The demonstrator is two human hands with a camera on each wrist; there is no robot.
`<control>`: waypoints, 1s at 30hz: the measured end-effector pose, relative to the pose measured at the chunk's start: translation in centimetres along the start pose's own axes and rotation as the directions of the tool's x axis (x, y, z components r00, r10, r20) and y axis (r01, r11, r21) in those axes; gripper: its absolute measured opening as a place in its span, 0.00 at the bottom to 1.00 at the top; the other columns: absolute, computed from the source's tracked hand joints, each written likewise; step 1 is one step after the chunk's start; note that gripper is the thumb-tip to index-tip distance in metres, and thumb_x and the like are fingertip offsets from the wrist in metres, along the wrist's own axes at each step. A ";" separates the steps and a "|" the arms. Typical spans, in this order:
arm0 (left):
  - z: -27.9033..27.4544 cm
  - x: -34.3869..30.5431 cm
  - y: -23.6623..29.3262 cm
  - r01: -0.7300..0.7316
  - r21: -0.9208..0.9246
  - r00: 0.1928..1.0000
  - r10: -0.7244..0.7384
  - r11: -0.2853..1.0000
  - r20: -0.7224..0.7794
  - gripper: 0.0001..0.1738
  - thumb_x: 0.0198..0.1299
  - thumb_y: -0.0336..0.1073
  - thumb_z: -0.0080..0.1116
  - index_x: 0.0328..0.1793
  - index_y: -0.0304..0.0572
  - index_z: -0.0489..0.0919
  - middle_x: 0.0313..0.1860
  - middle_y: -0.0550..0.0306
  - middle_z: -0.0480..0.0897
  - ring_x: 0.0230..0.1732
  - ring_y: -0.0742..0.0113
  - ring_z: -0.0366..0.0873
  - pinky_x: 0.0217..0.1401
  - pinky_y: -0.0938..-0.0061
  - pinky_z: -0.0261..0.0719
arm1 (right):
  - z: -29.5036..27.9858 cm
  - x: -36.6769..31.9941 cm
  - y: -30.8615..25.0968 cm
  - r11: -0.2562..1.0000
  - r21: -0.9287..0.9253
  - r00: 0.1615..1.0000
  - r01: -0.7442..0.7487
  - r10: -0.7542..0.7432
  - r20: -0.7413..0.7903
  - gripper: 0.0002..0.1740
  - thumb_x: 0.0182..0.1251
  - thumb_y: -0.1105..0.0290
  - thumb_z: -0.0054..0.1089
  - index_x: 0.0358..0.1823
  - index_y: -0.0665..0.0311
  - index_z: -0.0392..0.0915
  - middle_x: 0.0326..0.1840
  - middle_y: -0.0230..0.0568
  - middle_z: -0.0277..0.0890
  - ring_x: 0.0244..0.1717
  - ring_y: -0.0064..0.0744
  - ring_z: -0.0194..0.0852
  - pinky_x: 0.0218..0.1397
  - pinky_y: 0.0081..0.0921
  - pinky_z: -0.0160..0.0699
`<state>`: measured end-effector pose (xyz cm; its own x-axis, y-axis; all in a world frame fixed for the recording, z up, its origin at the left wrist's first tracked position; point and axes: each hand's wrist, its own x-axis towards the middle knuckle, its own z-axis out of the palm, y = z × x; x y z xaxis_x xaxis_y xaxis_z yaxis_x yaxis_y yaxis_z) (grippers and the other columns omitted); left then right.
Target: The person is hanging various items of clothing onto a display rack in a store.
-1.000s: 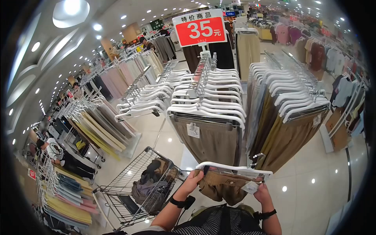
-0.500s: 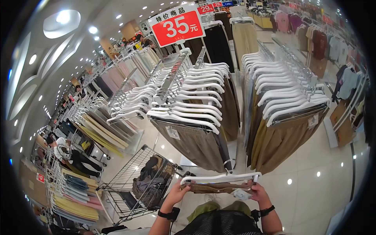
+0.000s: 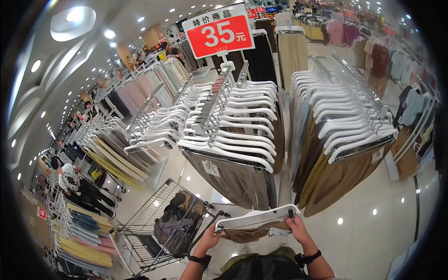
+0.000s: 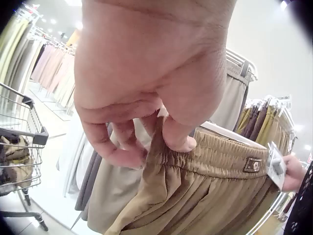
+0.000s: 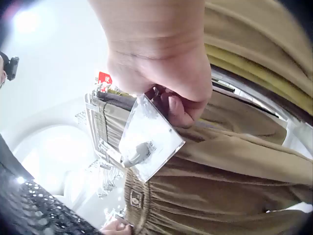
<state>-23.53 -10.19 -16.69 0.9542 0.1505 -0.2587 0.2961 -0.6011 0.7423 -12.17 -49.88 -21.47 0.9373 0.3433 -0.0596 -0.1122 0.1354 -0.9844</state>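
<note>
- Basically, the left hand (image 4: pixel 151 73) is pinching: its thumb presses on the gathered waistband of a brown garment (image 4: pixel 215 161), with the fingers curled in behind the cloth.
- The right hand (image 5: pixel 161 68) is closed too, fingers curled in at the other end of the waistband, by the black clip (image 3: pixel 291 213) of a white hanger (image 3: pixel 256 213). How much of the clip it grips is hidden.
- The brown garment hangs between the two hands, in front of the person's body, below the hanger; the hanger's hook points up and away.
- A clear tag (image 5: pixel 151 142) dangles just beside the right hand, and a small patch (image 4: pixel 253 165) sits on the waistband.
- Straight ahead, trousers (image 3: pixel 233 177) on a rack of white hangers stand close beyond the held hanger. More brown and mustard trousers (image 3: pixel 336 182) hang to the right.
- A red and white sign (image 3: pixel 218 32) reading 35 rises above the middle rack.
- Two people (image 3: pixel 77 182) stand far over on the left, near other racks.
- To the left, near the left arm, a wire shopping cart (image 3: pixel 133 227) takes up the floor. In it lie a dark, bulky bag or cloth bundle (image 3: pixel 175 228) and a flat black thing (image 3: pixel 150 245); what exactly they are, I can't tell.
</note>
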 end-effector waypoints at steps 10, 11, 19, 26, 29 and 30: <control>-5.6 3.2 1.3 -0.444 -0.094 0.892 0.449 0.891 0.044 0.43 0.62 0.41 0.75 0.80 0.41 0.67 0.79 0.44 0.69 0.76 0.50 0.71 0.71 0.61 0.77 | 15.3 4.8 -7.5 0.515 -0.797 0.857 0.316 0.207 0.473 0.11 0.72 0.63 0.59 0.49 0.61 0.76 0.38 0.54 0.84 0.41 0.61 0.84 0.43 0.54 0.79; -5.2 3.7 1.4 -0.447 -0.100 0.891 0.453 0.889 0.040 0.43 0.62 0.41 0.75 0.80 0.41 0.67 0.79 0.44 0.69 0.76 0.50 0.71 0.71 0.61 0.77 | 16.6 5.3 -5.9 0.431 -0.796 0.823 0.424 0.184 0.538 0.11 0.71 0.64 0.60 0.47 0.61 0.75 0.37 0.52 0.85 0.39 0.60 0.84 0.42 0.52 0.80; -6.7 5.9 -1.4 -0.505 -0.217 0.818 0.544 0.835 0.189 0.30 0.71 0.40 0.66 0.75 0.40 0.72 0.69 0.42 0.79 0.67 0.48 0.79 0.68 0.60 0.77 | 23.8 7.1 -6.0 0.374 -0.849 0.878 0.373 0.154 0.453 0.13 0.72 0.60 0.61 0.50 0.59 0.76 0.35 0.52 0.85 0.40 0.60 0.85 0.42 0.54 0.78; -8.3 6.3 -2.3 -0.502 0.043 0.865 0.500 0.864 0.050 0.17 0.71 0.37 0.61 0.64 0.48 0.80 0.50 0.46 0.88 0.49 0.44 0.87 0.49 0.56 0.83 | 25.8 7.3 -2.8 0.468 -0.839 0.943 0.278 0.032 0.330 0.14 0.71 0.60 0.63 0.47 0.62 0.76 0.37 0.53 0.85 0.42 0.60 0.85 0.45 0.54 0.80; -8.5 7.5 -2.8 -0.437 0.160 0.895 0.446 0.885 -0.023 0.14 0.69 0.39 0.61 0.60 0.53 0.84 0.47 0.49 0.89 0.47 0.44 0.86 0.45 0.55 0.83 | 24.1 7.2 -3.2 0.531 -0.792 0.944 0.303 -0.057 0.324 0.12 0.68 0.62 0.67 0.45 0.62 0.80 0.39 0.51 0.85 0.43 0.57 0.85 0.45 0.48 0.82; -8.9 7.8 -2.4 -0.430 0.185 0.898 0.440 0.884 -0.014 0.13 0.68 0.40 0.62 0.57 0.53 0.85 0.43 0.49 0.89 0.44 0.44 0.87 0.43 0.54 0.83 | 23.8 7.3 -4.0 0.564 -0.761 0.940 0.320 -0.091 0.328 0.11 0.66 0.64 0.69 0.44 0.63 0.82 0.39 0.50 0.84 0.43 0.55 0.85 0.45 0.45 0.83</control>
<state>-16.43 -0.60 -15.01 0.9876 -0.1180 0.1031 -0.1567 -0.7409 0.6530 -12.76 -25.84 -14.08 0.7832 0.6155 0.0877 0.4879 -0.5210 -0.7003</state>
